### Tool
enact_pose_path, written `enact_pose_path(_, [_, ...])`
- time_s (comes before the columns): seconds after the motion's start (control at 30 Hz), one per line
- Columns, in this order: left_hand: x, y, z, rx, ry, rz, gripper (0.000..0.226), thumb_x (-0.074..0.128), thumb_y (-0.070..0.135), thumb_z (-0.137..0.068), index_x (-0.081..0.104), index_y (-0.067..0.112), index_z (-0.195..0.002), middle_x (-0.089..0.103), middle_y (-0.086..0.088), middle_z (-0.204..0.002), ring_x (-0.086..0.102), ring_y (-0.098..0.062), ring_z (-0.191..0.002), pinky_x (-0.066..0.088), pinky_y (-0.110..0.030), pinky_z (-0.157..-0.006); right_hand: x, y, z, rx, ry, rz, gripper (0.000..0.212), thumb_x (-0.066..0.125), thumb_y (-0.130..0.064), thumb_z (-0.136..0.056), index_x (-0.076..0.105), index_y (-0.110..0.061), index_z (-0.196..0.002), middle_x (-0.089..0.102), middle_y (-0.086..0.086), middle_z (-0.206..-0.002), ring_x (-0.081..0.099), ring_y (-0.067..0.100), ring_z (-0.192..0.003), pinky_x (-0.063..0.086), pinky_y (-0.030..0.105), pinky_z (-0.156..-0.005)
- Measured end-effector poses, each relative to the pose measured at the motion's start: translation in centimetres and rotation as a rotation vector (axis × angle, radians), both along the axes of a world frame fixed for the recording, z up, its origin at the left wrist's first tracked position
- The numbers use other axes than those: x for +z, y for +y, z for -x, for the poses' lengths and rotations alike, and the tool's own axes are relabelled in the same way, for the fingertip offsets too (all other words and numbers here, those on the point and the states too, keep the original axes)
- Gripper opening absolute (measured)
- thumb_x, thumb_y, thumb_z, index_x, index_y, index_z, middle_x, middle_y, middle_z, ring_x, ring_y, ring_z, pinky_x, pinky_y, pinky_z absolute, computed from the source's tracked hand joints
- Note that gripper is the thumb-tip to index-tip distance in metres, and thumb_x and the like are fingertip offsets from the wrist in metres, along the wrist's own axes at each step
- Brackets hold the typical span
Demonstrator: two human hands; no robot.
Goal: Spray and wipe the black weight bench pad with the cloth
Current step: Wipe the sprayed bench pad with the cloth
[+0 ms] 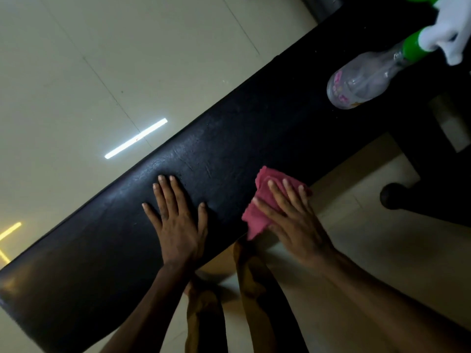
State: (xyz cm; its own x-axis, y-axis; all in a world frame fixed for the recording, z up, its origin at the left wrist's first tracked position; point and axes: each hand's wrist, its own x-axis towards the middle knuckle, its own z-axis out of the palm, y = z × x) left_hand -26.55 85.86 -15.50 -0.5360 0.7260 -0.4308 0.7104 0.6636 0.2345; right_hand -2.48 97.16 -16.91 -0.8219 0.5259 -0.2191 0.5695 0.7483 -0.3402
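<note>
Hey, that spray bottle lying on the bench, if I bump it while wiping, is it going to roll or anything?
Probably, yes. The spray bottle lies on its side on the bench pad, and its round clear body could roll toward an edge. It looks nearly empty, so likely light and easy to knock. The white trigger head sticks out and may stop a full roll.

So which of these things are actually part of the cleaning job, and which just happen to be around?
Part of the job:
- black bench pad
- pink cloth under the right hand
- spray bottle lying on the pad
- left hand, flat on the pad

Just around:
- tiled floor
- dark bench frame and foot
</note>
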Motion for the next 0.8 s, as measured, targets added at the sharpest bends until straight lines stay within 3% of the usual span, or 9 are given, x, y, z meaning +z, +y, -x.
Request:
enact_pose_path(0.07, [0.0,0.1,-0.1,0.003,0.0,0.0,0.078,0.021,0.052,-0.101,-0.011,0.01,-0.158,-0.017,-0.01,-0.166,-0.02,-0.022,-0.153,-0.007,-0.059,-0.123,-0.2,1.7,0.1,-0.092,0.047,-0.002,0.055,0.03,-0.042,-0.103,0.029,-0.027,-0.156,0.02,0.006,-0.165,0.009,0.032,-0.153,0.012,0.056,-0.122])
enact_pose_path(0.13, [0.0,0.0,-0.2,0.0,0.006,-0.009,0.078,0.022,0.052,-0.101,-0.012,0.01,-0.157,-0.017,-0.01,-0.166,-0.02,-0.023,-0.153,-0.008,-0.059,-0.122,0.1,3.4,1.2,-0.461,0.093,0.008,0.053,0.026,-0.042,-0.106,0.03,-0.025,-0.157,0.017,0.004,-0.166,0.006,0.029,-0.154,0.01,0.054,-0.124])
enact_pose_path(0.23, [-0.1,-0.2,0.2,-0.009,-0.016,-0.016,0.079,0.021,0.054,-0.101,-0.015,0.012,-0.157,-0.019,-0.009,-0.166,-0.021,-0.023,-0.153,-0.009,-0.059,-0.122,0.4,6.1,4.8,-1.082,0.21,0.023,0.051,0.034,-0.035,-0.107,0.032,-0.02,-0.156,0.014,0.008,-0.167,0.002,0.03,-0.155,0.008,0.05,-0.125])
enact_pose_path(0.33, [0.0,-0.2,0.5,-0.034,-0.059,-0.021,0.079,0.022,0.054,-0.101,-0.016,0.013,-0.157,-0.02,-0.009,-0.166,-0.022,-0.023,-0.152,-0.011,-0.059,-0.121,0.5,8.1,7.6,-1.353,0.208,0.008,0.051,0.037,-0.035,-0.107,0.034,-0.022,-0.156,0.015,0.008,-0.167,0.005,0.031,-0.155,0.008,0.044,-0.124])
enact_pose_path(0.47, [0.5,0.0,0.4,-0.023,-0.071,-0.029,0.079,0.023,0.053,-0.101,-0.015,0.011,-0.157,-0.02,-0.011,-0.165,-0.022,-0.024,-0.152,-0.011,-0.06,-0.121,1.0,5.4,9.2,-1.361,0.222,0.029,0.05,0.04,-0.032,-0.106,0.038,-0.019,-0.154,0.015,0.012,-0.166,0.005,0.033,-0.154,0.003,0.042,-0.125])
enact_pose_path(0.57, [0.6,0.2,0.4,-0.027,-0.074,-0.014,0.079,0.023,0.052,-0.101,-0.014,0.01,-0.157,-0.018,-0.012,-0.166,-0.02,-0.026,-0.153,-0.009,-0.062,-0.121,1.3,2.5,8.4,-1.152,0.186,0.097,0.051,0.04,-0.032,-0.107,0.032,-0.022,-0.156,0.008,0.013,-0.167,-0.002,0.033,-0.155,-0.001,0.044,-0.126])
enact_pose_path(0.67, [1.1,0.2,0.6,-0.04,-0.098,-0.008,0.078,0.025,0.05,-0.103,-0.012,0.009,-0.157,-0.018,-0.013,-0.166,-0.02,-0.026,-0.153,-0.01,-0.061,-0.121,1.4,5.6,4.7,-1.021,0.197,0.148,0.051,0.037,-0.026,-0.108,0.027,-0.016,-0.157,0.005,0.016,-0.167,-0.004,0.034,-0.154,0.002,0.048,-0.125])
enact_pose_path(0.8, [1.7,0.4,0.5,-0.035,-0.121,0.017,0.077,0.025,0.049,-0.104,-0.016,0.01,-0.156,-0.022,-0.011,-0.165,-0.023,-0.025,-0.152,-0.011,-0.06,-0.121,1.8,8.0,4.5,-1.182,0.218,0.123,0.051,0.036,-0.027,-0.108,0.028,-0.016,-0.157,0.005,0.016,-0.167,-0.003,0.037,-0.154,0.006,0.049,-0.124])
